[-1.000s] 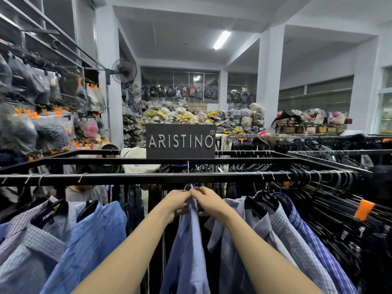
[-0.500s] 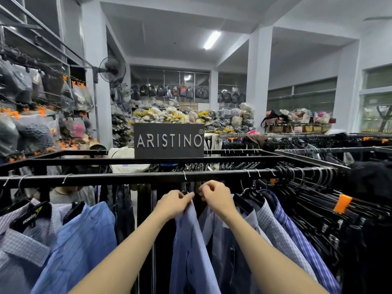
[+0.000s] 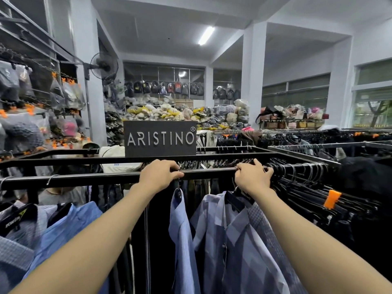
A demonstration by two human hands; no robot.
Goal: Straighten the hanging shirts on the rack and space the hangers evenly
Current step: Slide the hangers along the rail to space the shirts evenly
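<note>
1. We take the black rail [image 3: 106,178] as our landmark; it runs L to R across the middle of the view.
2. Our left hand [image 3: 160,174] sits on top of the rail, just below the ARISTINO sign [image 3: 160,138]. Fingers are curled over the rail's far edge and pinch the hook of a hanger [image 3: 177,188] at the rail; how tight, we can't tell.
3. Under that hand, straight below the rail, hangs a blue shirt [image 3: 182,240], edge-on to us, w/ a gap on both sides.
4. Our right hand [image 3: 253,177] is on the rail further R, well apart from the left. Fingers bent over the top, tips at a wire hook; whether they close fully on it isn't clear.
5. Below the right hand hang pale blue and check shirts [image 3: 239,240], packed close, collars overlapping, on a black hanger.
6. R of that hand the rail carries a dense bunch of bare black hangers [image 3: 301,177], w/ an orange clip [image 3: 332,199] lower down.
7. At the rail's L end hang more blue shirts [image 3: 63,228], well apart from the single blue one.
</note>
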